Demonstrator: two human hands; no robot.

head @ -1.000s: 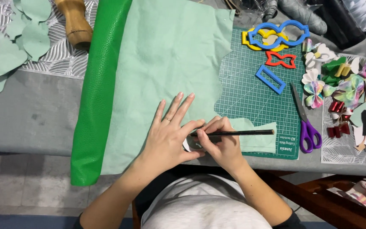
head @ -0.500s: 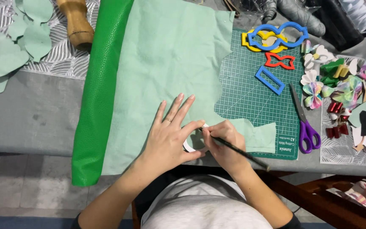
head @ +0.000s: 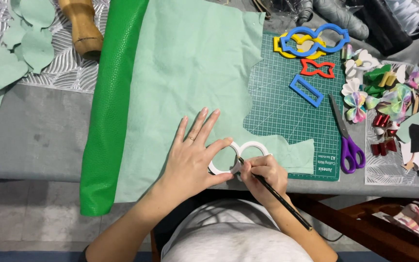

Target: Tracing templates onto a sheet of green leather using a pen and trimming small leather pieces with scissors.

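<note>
Head view: looking straight down at craft bench, torso at bottom edge
Left hand [head: 190, 162]: spread wide & flat, fingers fanned over fabric, thumb side pressed on white template; pins both so outline can't slip
Right hand [head: 264, 174]: closed round black pencil [head: 275, 194] in writing grip, tip down at template's lower rim, shaft angled back toward body; low angle keeps tip tight vs. edge
White template [head: 238, 156]: bow-shaped w/ two round openings, flat on fabric near bench front edge, partly under left thumb; sits close to cut edge, prob. to waste little material
Mint fabric [head: 195, 73]: dull backing side up, laid flat across bench centre, right edge ragged w/ scalloped bites already cut out; marks on backing stay off the face side
Green roll [head: 110, 102]: glossy textured face of same sheet, rolled up along left side, out of the way
Cutting mat [head: 287, 106]: green grid under fabric's right part, bare at right
Scissors [head: 347, 140]: purple handles, lying shut on mat's right edge, near right hand
Spare templates: blue bow outline [head: 316, 39] over yellow one [head: 292, 48], red bow [head: 317, 68], blue rectangle [head: 306, 90], all parked at mat's top, well apart from hands
Mint cut-outs [head: 6, 58]: heap at far left on patterned sheet
Finished bows [head: 389, 97]: mixed colours, piled at far right
Wooden post [head: 81, 26]: upright at top left, use unclear
</note>
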